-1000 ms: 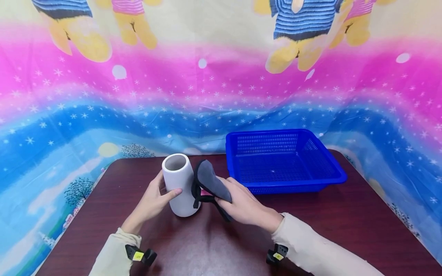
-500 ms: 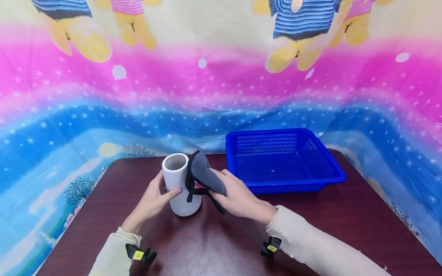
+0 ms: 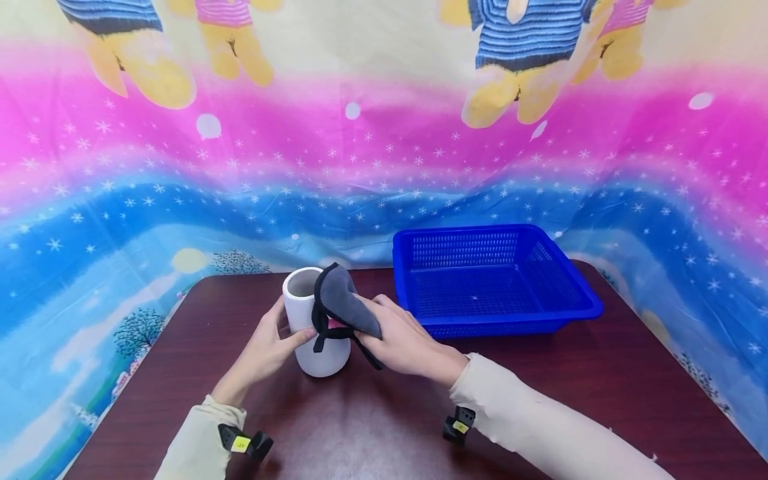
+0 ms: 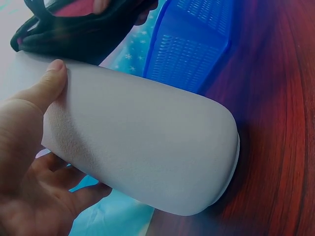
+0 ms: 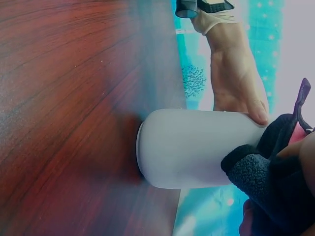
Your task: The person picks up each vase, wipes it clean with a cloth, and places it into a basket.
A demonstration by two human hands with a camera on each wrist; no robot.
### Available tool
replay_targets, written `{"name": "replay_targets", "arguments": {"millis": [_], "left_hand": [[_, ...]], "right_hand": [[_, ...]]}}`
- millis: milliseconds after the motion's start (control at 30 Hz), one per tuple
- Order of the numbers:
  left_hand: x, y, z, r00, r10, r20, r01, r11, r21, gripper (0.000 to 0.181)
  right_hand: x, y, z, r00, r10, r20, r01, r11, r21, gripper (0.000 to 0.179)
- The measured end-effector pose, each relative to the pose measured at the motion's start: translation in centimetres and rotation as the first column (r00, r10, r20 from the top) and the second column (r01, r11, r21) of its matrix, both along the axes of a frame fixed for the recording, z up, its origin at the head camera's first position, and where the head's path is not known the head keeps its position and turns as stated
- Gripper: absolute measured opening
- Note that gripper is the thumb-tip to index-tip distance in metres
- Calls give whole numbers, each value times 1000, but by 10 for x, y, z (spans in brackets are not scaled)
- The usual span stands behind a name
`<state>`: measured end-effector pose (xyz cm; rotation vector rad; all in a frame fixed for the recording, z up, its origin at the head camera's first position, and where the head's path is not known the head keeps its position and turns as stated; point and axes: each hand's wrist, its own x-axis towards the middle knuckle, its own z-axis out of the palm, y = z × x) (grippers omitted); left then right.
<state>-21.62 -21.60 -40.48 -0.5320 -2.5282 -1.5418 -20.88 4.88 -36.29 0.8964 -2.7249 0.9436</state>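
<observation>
A white vase [image 3: 323,359] with a round open mouth stands upright on the table. My left hand [image 3: 267,343] grips its left side, the thumb across the front and the fingers behind, as the left wrist view shows. My right hand [image 3: 405,341] holds a folded grey cloth [image 3: 339,293] with black edging, a black strap and a bit of pink. That cloth lies against the vase's upper right side and covers part of the rim. In the right wrist view the fuzzy edge of the cloth [image 5: 251,172] touches the vase wall [image 5: 192,147].
A blue plastic basket [image 3: 414,320] with perforated sides stands at the back right of the dark wooden table [image 3: 540,380]. Behind the table hangs a printed curtain [image 3: 336,160] with snowflakes and bears. A small camera is strapped at each wrist.
My right hand has carried the cloth left and a little upward, from the vase's right side across its upper front to the rim. The left hand and the vase stay in place.
</observation>
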Motion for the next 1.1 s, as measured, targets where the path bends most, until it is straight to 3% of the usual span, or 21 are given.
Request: {"name": "replay_targets", "arguments": {"millis": [1100], "left_hand": [[1,0,0,1000,-5,8,5,1000,15,71]], "right_hand": [[0,-6,-16,1000,-4,-16,5,1000,30,49]]}}
